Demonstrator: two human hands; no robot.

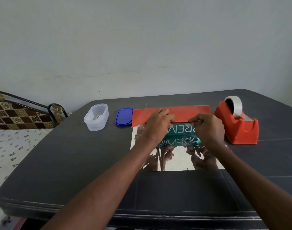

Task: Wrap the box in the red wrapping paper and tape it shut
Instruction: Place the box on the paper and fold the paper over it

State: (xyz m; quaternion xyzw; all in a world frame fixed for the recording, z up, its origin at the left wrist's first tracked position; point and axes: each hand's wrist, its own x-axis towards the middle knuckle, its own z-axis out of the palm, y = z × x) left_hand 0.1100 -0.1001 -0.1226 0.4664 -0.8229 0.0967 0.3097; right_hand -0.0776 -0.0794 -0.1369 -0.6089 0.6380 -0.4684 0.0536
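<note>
Dark table | box half hidden by left hand, right hand
</note>
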